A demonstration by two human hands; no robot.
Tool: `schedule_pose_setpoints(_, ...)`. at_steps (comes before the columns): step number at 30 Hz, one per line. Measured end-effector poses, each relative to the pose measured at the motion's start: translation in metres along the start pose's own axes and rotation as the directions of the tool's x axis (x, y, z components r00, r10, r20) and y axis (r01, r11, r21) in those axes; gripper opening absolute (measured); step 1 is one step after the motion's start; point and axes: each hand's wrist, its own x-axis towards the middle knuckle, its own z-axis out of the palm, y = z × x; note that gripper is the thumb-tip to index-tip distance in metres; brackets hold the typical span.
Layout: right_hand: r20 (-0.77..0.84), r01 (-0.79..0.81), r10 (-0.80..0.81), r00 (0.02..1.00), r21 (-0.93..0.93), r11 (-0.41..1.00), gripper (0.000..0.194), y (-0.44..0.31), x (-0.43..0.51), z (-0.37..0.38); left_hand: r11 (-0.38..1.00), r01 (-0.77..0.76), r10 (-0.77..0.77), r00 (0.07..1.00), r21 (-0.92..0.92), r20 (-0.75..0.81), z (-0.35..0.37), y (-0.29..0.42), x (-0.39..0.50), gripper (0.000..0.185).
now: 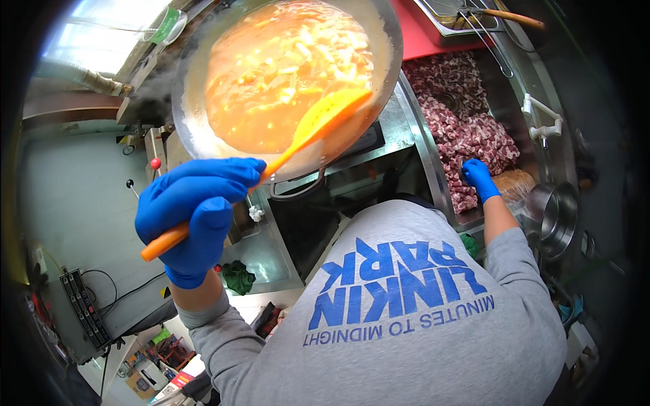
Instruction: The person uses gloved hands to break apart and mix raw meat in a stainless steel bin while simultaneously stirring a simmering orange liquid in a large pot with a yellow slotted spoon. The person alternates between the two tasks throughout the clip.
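Observation:
My left hand (190,215), in a blue glove, grips the handle of an orange spoon or spatula (325,116). Its broad head is over the right lower part of a big wok (190,119), which holds orange-red soup with pale pieces (284,66). Whether the head touches the soup is unclear. At the right, my right hand (479,177), also blue-gloved, reaches into a metal sink or trough, against chunks of raw red and white meat (457,127). A small metal edge shows by its fingertips; what the fingers hold, if anything, is hidden.
A white tap (543,119) and steel pots (553,218) stand beyond the meat. Behind it are a red board (419,30) and a metal tray (442,25) with wire strainers. Below the wok, its loop handle (299,193) sticks out. Red-knobbed (155,163) and black-knobbed (130,183) levers rise at the left.

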Motion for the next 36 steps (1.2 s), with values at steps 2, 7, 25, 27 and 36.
schedule_pose_setpoints(2,0.017,-0.036,0.034,0.999,0.075,0.997,0.009,-0.003,-0.001,0.000,0.997,0.034,-0.037,0.998,0.066,0.044,0.007,-0.007,-0.001,0.018)
schedule_pose_setpoints(7,0.036,-0.035,0.034,0.999,0.016,0.999,0.010,-0.019,-0.002,-0.001,0.977,0.022,-0.049,0.991,0.210,0.122,0.027,-0.033,0.002,0.007)
schedule_pose_setpoints(25,0.022,-0.047,0.046,0.999,0.020,0.999,0.011,-0.011,0.003,0.004,0.901,-0.195,0.171,0.981,0.387,0.096,0.007,-0.157,0.064,0.008)
schedule_pose_setpoints(27,0.034,-0.060,0.059,0.998,0.039,0.997,0.011,-0.012,0.002,0.004,0.871,-0.161,0.116,0.986,0.465,0.123,-0.001,-0.162,0.065,0.009)
schedule_pose_setpoints(36,0.050,0.014,-0.014,0.999,-0.006,1.000,0.011,-0.005,0.008,0.002,0.791,-0.073,-0.013,0.991,0.607,0.137,-0.022,-0.154,0.039,0.015)
